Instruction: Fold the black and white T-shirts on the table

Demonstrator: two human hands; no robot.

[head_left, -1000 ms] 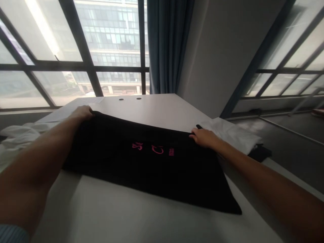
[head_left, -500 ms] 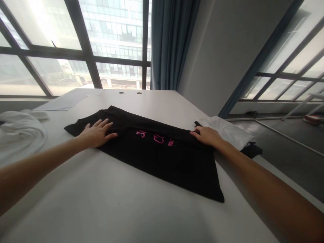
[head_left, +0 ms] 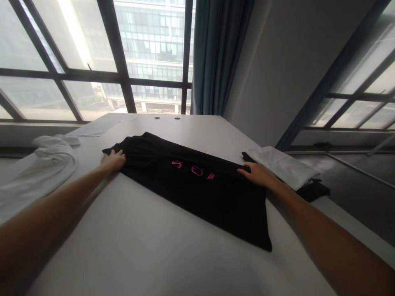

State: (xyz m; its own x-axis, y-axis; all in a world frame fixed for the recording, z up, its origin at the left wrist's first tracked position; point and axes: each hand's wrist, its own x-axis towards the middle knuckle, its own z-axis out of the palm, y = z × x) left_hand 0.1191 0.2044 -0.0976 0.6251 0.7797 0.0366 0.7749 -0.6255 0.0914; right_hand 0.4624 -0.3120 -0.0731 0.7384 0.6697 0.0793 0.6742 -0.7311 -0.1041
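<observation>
A black T-shirt [head_left: 197,201] with pink lettering lies across the white table, its far side folded over so that part of the print is covered. At its left end my left hand [head_left: 113,161] is closed on the cloth near the edge, fingers bent over it. My right hand [head_left: 257,174] pinches the folded edge at the right end, thumb and fingers together. The shirt's near right corner lies flat on the tabletop.
Crumpled white cloth [head_left: 58,160] lies on the left. White and black folded garments [head_left: 282,166] rest at the table's right edge. A pale sheet [head_left: 98,125] is at the far left of the white table [head_left: 148,246]. Beyond stand windows and a blue curtain [head_left: 219,57].
My left hand has gone from lying spread on the shirt to gripping its left end. My right hand stays at the right edge. The view has shifted slightly.
</observation>
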